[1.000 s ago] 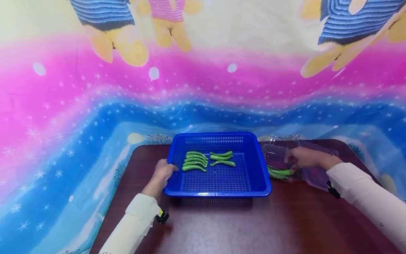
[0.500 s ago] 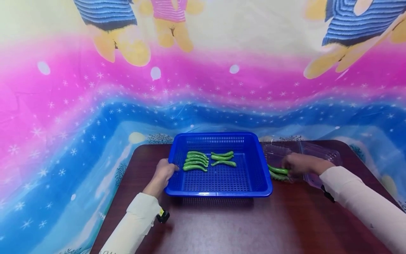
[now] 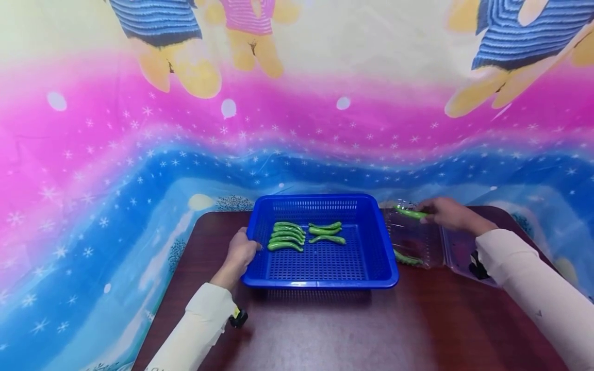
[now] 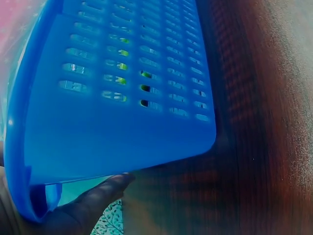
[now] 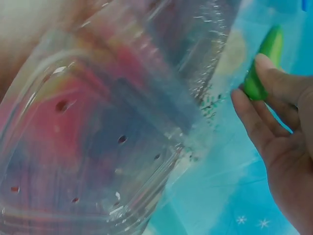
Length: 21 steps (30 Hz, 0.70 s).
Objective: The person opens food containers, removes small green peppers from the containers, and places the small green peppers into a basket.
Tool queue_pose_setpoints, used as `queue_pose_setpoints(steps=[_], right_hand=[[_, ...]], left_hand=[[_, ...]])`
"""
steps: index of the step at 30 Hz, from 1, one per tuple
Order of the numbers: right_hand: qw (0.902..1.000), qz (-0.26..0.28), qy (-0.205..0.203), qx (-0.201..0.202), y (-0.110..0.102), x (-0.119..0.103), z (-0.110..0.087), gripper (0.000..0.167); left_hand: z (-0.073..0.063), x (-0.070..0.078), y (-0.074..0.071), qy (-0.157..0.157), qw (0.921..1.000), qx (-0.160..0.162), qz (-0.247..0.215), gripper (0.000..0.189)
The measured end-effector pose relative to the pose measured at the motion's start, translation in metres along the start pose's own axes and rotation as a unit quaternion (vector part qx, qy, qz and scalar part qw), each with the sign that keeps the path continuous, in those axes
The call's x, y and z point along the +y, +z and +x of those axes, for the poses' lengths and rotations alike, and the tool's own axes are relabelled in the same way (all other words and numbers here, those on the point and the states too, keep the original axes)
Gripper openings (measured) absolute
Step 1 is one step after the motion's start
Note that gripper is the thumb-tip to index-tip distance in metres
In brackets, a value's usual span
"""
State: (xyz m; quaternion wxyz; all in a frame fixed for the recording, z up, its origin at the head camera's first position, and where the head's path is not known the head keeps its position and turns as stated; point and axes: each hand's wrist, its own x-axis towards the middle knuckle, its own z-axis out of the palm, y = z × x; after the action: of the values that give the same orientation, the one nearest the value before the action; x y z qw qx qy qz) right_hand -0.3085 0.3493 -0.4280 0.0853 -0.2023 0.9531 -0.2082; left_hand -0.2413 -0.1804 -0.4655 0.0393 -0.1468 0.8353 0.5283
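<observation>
A blue plastic basket [image 3: 320, 282] with slotted sides stands on the table. My left hand [image 3: 240, 248] grips its left rim; in the left wrist view, fingers [image 4: 93, 203] reach around under that rim. Inside lie several long green chili peppers [image 3: 285, 246] in a left column, and a shorter group of peppers [image 3: 327, 239] beside it. To the basket's right, my right hand [image 3: 447, 212] pinches one green chili pepper [image 5: 274, 46] between thumb and fingertips, above the back of a clear plastic clamshell box [image 3: 410, 234]. More green pepper [image 3: 408, 259] shows at the box's front.
The clamshell's lid [image 3: 457, 250] lies folded out to the right, partly under my right forearm. A dark brown wooden table [image 3: 320, 330] carries everything. Behind it hangs a printed cloth [image 3: 287, 129] that meets the table's back edge.
My right hand reached into the clamshell, took hold of a chili pepper and lifted it up and back from the front of the box. The left hand stays on the basket rim.
</observation>
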Motion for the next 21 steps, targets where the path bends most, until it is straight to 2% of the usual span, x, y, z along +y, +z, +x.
queue_pose_setpoints(steps=[3, 6, 10, 13, 17, 21], right_hand=[[0.9996, 0.014, 0.008, 0.024, -0.004, -0.006, 0.003, 0.038], [0.9984, 0.031, 0.019, 0.043, -0.005, -0.017, 0.008, 0.038], [0.9970, 0.046, 0.039, 0.048, -0.006, -0.033, 0.013, 0.039], [0.9962, 0.054, 0.046, 0.049, -0.006, -0.046, 0.018, 0.039], [0.9961, 0.053, 0.038, 0.059, -0.004, -0.062, 0.027, 0.037], [0.9968, 0.040, 0.009, 0.068, -0.002, -0.075, 0.038, 0.036]], left_hand=[[-0.001, 0.000, 0.000, 0.024, 0.9994, 0.007, 0.024, 0.078], [-0.002, 0.002, 0.001, 0.050, 0.9950, 0.011, 0.085, 0.091], [-0.006, 0.005, 0.003, 0.093, 0.9789, 0.017, 0.181, 0.096], [-0.008, 0.007, 0.004, 0.121, 0.9651, 0.021, 0.231, 0.095], [-0.010, 0.007, 0.006, 0.146, 0.9525, 0.022, 0.267, 0.091], [-0.010, 0.006, 0.007, 0.160, 0.9480, 0.021, 0.274, 0.089]])
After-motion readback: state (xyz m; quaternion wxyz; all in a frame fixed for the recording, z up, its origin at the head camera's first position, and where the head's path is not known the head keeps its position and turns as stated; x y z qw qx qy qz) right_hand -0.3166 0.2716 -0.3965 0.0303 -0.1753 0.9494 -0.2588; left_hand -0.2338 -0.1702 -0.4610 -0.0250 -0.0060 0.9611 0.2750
